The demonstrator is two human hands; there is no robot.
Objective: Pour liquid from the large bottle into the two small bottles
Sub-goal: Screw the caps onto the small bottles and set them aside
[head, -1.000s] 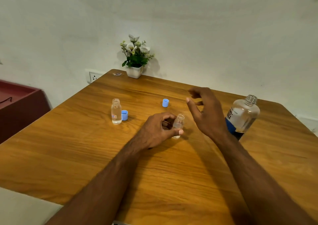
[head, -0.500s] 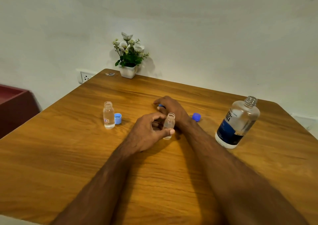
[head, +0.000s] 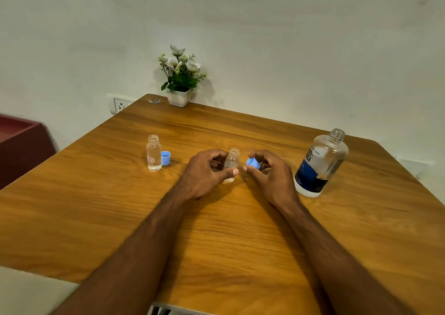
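Note:
My left hand (head: 207, 172) grips a small clear bottle (head: 232, 164) that stands uncapped on the wooden table (head: 96, 208). Just right of its neck, my right hand (head: 269, 173) pinches a blue cap (head: 252, 163). A second small bottle (head: 153, 152), open and holding clear liquid, stands further left with its blue cap (head: 165, 158) beside it on the table. The large clear bottle (head: 320, 164) with a dark blue label stands uncapped to the right of my right hand.
A white pot of flowers (head: 179, 78) sits at the table's far edge against the wall. A wall socket (head: 120, 103) is behind the far left corner. A dark red cabinet (head: 21, 143) stands left of the table.
My right hand reached over to the blue cap behind the held bottle, picked it up and brought it back beside the bottle's neck. My left hand kept its grip.

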